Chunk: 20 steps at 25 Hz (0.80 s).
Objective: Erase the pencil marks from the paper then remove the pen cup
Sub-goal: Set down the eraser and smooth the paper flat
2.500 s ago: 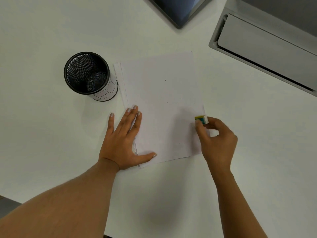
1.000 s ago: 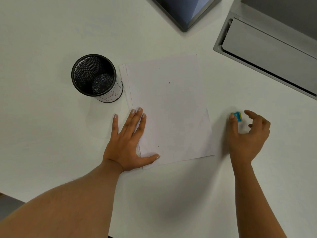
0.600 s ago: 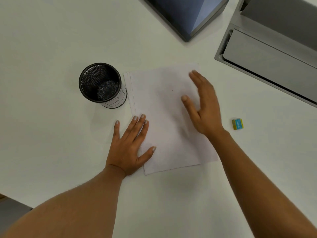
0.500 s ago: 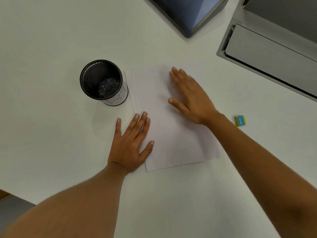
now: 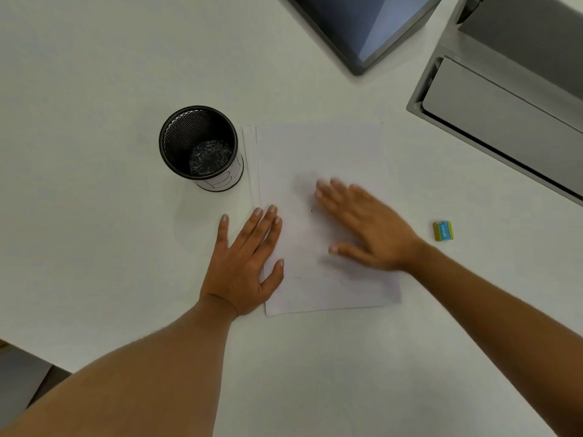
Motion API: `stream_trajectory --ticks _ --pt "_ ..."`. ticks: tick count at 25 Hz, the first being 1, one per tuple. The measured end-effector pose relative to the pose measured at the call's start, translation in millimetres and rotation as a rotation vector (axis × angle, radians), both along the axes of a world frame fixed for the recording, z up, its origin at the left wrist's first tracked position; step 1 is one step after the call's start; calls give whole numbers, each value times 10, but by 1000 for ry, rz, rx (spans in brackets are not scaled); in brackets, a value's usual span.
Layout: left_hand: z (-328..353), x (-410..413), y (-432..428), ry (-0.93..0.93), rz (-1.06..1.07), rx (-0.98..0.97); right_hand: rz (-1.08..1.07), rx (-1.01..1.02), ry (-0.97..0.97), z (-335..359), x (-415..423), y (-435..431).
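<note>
Left hand: Your left hand (image 5: 243,263) lies flat with its fingers straight and slightly spread. It presses down the near left edge of the paper, and the thumb rests on the sheet.
Right hand: Your right hand (image 5: 369,228) is palm down on the middle of the sheet with its fingers straight. It holds nothing and is blurred by motion.
Paper: A thin stack of white paper (image 5: 318,146) lies under both hands. A few dark specks (image 5: 311,210) show between your hands; I cannot tell if they are pencil marks or crumbs.
Paper handling: It is probably light, limp and quick to slide, so pin it flat rather than pinch it.
Eraser: A small yellow and blue eraser (image 5: 443,230) sits on the desk just right of your right wrist, off the paper.
Pen cup: The black mesh pen cup (image 5: 186,127) stands upright just beyond your left fingertips, beside the stack's left edge. Small metal clips (image 5: 209,156) lie at its bottom.
Cup handling: It is likely light and rigid. Wrap your fingers around the wall and keep it upright so the clips stay in.
Surface: The desk (image 5: 94,74) is smooth and white.
Room: Far beyond your right hand are a dark screen corner (image 5: 362,23) and a grey panel (image 5: 504,115).
</note>
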<state>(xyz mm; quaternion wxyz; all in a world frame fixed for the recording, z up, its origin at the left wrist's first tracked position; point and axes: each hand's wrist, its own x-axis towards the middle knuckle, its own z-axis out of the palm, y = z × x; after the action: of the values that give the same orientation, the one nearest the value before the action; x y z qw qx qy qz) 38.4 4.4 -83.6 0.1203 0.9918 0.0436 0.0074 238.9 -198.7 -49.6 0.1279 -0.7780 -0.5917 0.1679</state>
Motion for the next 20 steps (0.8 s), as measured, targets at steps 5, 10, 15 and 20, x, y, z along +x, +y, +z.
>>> stream_trajectory --ticks 5,10,15,20 --pt "2 -2 1 -4 0 0 -42 -93 -145 -159 312 475" --pt "1 -5 7 -1 -4 -4 382 -106 -119 -151 -145 41" --pt "11 -6 4 32 -3 -6 52 -4 -67 11 377 247" --pt "8 -7 4 31 -1 -8 -37 -71 -134 -132 711 772"
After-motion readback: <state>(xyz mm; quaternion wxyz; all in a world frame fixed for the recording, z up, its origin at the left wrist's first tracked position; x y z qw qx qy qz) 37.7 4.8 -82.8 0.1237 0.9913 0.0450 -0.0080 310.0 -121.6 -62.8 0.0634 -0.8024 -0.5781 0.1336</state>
